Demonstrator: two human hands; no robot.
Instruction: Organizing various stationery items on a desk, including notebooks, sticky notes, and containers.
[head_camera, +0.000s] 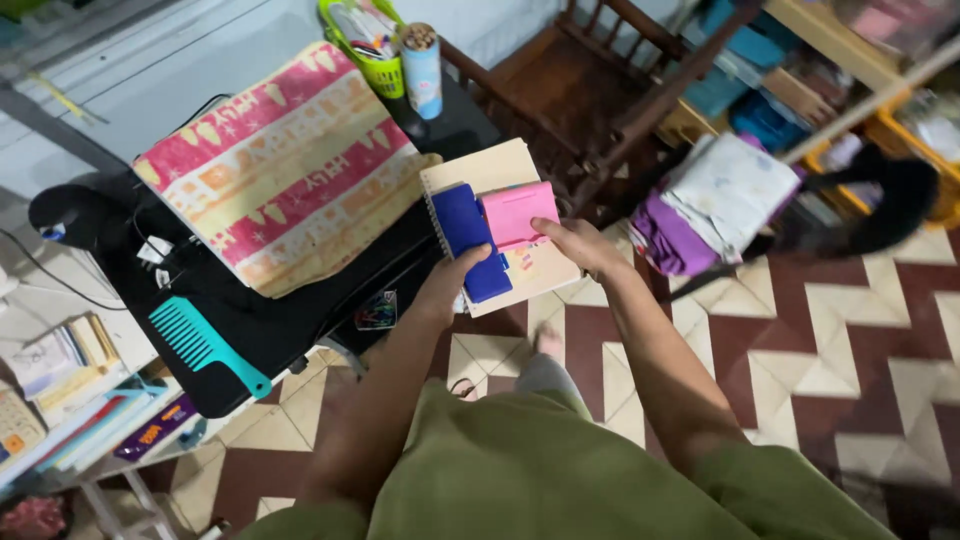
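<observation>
Both hands grasp a spiral notebook (500, 225) from its near edge: left hand (450, 280) fingers pinning a blue case (470, 240), right hand (580, 245) a pink pad (515, 212).

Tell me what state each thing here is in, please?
Spiral notebook: closed, held in both hands.
Blue case: closed, under the left hand's thumb.
Pink case: closed, touched by the right hand.
Teal comb: lying flat on the black table.
Wooden chair: unoccupied.

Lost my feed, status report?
Left hand grips blue pad. Right hand on pink pad. Both atop spiral notebook. Nothing blocking.
</observation>
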